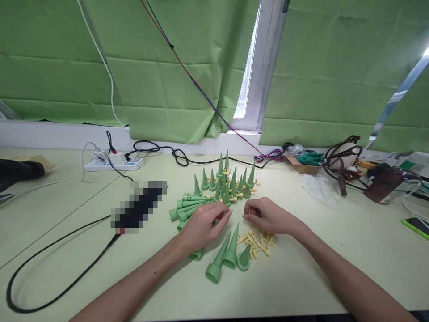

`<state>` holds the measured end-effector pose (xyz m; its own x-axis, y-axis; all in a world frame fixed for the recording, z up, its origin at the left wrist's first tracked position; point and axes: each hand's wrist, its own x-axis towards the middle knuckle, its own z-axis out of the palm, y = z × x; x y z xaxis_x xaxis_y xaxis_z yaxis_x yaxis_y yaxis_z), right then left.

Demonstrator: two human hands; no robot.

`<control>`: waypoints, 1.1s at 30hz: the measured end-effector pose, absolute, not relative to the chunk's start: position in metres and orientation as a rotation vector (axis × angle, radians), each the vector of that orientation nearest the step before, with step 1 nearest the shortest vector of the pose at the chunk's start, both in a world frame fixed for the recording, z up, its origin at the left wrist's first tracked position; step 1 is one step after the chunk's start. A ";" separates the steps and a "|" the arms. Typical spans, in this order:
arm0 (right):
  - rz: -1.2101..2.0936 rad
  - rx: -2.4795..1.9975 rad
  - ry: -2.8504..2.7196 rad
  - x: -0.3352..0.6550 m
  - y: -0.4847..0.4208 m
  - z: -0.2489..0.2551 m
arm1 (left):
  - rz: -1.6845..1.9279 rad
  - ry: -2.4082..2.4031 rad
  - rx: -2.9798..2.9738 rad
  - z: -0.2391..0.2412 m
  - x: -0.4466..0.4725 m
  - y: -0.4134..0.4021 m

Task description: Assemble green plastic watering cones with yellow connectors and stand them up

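My left hand hovers over the left pile of green plastic cone spikes, fingers curled and thumb drawn towards them. My right hand is across from it, just above the small yellow T-shaped valves, its fingers also bent in. Whatever either hand may hold is hidden by the fingers. Behind the hands, several upright green spikes stand in a cluster, many with a yellow valve fitted near the base. In front lie loose green spikes with hollow wide ends.
A black cable runs to a dark, pixelated object on the left. A white power strip sits at the back. To the right are clear plastic wrap, a cardboard box, a bag and a green-edged phone.
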<state>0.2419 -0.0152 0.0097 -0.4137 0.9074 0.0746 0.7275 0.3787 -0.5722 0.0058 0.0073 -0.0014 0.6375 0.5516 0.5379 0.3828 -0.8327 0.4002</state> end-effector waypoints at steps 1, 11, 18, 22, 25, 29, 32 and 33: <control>0.637 -1.407 -2.211 0.241 -0.015 0.009 | 0.969 0.767 2.618 -0.001 0.006 0.007; 0.946 -1.035 -1.764 0.215 -0.022 -0.002 | 0.795 0.825 2.679 -0.003 0.005 0.010; 1.141 -0.927 -1.651 0.209 -0.021 -0.008 | 0.775 0.768 2.723 -0.003 0.005 0.009; 1.103 -0.943 -1.692 0.212 -0.021 -0.006 | 0.771 0.755 2.749 -0.003 0.005 0.009; 0.979 -0.993 -1.780 0.214 -0.021 -0.004 | 0.763 0.776 2.735 -0.003 0.005 0.010; 0.785 -1.063 -1.905 0.217 -0.022 -0.003 | 0.775 0.793 2.710 -0.004 0.004 0.011; 0.724 -1.085 -1.958 0.218 -0.023 -0.002 | 0.793 0.802 2.694 -0.005 0.004 0.012; 0.703 -1.094 -1.970 0.218 -0.023 -0.001 | 0.802 0.809 2.690 -0.005 0.004 0.012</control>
